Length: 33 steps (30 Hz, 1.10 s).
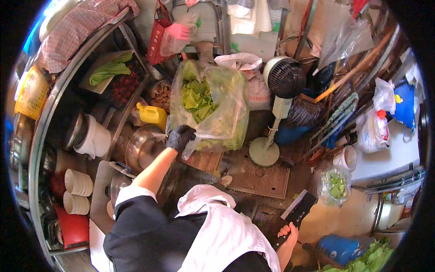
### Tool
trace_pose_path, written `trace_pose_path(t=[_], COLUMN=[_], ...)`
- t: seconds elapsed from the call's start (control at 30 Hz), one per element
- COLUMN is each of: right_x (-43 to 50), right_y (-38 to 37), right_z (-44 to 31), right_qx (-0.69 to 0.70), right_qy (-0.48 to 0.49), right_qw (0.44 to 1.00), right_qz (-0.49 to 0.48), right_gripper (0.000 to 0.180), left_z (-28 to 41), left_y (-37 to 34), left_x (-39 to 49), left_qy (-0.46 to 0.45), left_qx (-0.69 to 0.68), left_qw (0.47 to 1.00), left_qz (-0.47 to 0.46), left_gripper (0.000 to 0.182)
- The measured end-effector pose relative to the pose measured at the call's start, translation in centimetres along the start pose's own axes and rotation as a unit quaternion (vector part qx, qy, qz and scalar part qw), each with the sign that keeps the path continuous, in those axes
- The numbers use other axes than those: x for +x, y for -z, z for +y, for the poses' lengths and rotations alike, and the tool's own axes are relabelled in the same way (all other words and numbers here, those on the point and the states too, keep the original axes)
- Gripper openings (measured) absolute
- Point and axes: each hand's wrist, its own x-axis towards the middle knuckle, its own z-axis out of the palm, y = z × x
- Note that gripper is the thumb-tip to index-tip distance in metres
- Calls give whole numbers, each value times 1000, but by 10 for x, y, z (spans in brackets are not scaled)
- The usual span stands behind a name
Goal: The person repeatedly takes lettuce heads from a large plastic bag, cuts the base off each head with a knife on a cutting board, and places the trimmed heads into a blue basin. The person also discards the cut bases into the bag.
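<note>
My left hand (181, 137), in a black glove, has its fingers curled on the near left edge of a big clear plastic bag (231, 98). Cut leafy greens (197, 98) show through the bag's open top. Low on the right side, my right hand (288, 234) is bare and grips the handle of a cleaver (299, 205). The cleaver's dark blade points up and away, with a pale strip along one edge. Beneath the near side of the bag lies a wooden board (204, 161).
A pedestal fan (284, 78) stands right of the bag. Left are a yellow jug (153, 115), a metal basin (144, 148), a white bucket (95, 136) and stacked bowls (78, 183). A bag of greens (334, 185) sits at right; more greens (363, 258) lie bottom right.
</note>
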Motion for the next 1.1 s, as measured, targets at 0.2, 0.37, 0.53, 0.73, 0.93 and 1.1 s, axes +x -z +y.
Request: trace_pose_path(t=[0.2,0.37,0.53,0.73,0.93,1.1], right_x=[42,66,83,106,111,114], right_y=[-68,-114,-170,-223,-258,-261], right_z=[21,16,6,1,3,10], right_qx=[-61,-129,-249,-264,-269,-248], right_qy=[-20,-105,-68,-90,-85,-88], right_qw=[998,985,966,959,958,961], right_qz=[29,44,9,47,57,83], right_gripper=[22,23,28,30,26,22], left_z=[-36,-115,-135,-136,-167,-168], left_y=[27,-13,-45,-19,65,93], left_x=[141,191,136,177,201,198], left_qy=[-7,100,247,158,279,351], left_qx=[43,412,514,460,485,527], left_qw=[999,891,714,764,728,714], left_qz=[16,-164,-407,-424,-396,-298], left_gripper=[22,38,64,51,47,51])
